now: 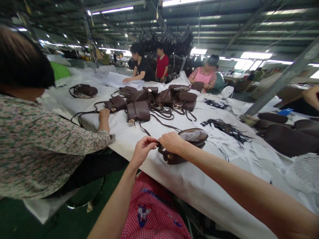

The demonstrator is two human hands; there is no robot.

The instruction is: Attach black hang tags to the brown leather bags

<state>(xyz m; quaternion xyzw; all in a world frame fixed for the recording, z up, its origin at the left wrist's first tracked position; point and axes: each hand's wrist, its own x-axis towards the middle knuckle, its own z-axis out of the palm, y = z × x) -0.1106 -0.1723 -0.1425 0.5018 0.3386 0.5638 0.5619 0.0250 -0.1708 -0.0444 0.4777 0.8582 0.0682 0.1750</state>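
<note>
An open dark brown handbag [193, 141] with a pale lining lies near the front edge of the white-covered table. My left hand [144, 148] pinches the end of the bag's strap [158, 143] between thumb and fingers. Right beside it, my right hand [171, 142] is closed on the strap at the bag's side; its fingertips are partly hidden. A gold charm [169, 156] hangs on the bag below my right hand. From behind my hands a thin strap runs back towards the other bags.
Several finished-looking brown bags [138, 111] lie ahead on the table [119, 132]. Black strips [224, 127] and white scraps [239, 156] cover the right side. A co-worker [37, 142] sits close on the left, a hand on a bag. More brown pieces [281, 139] and a slanting post [279, 79] stand at right.
</note>
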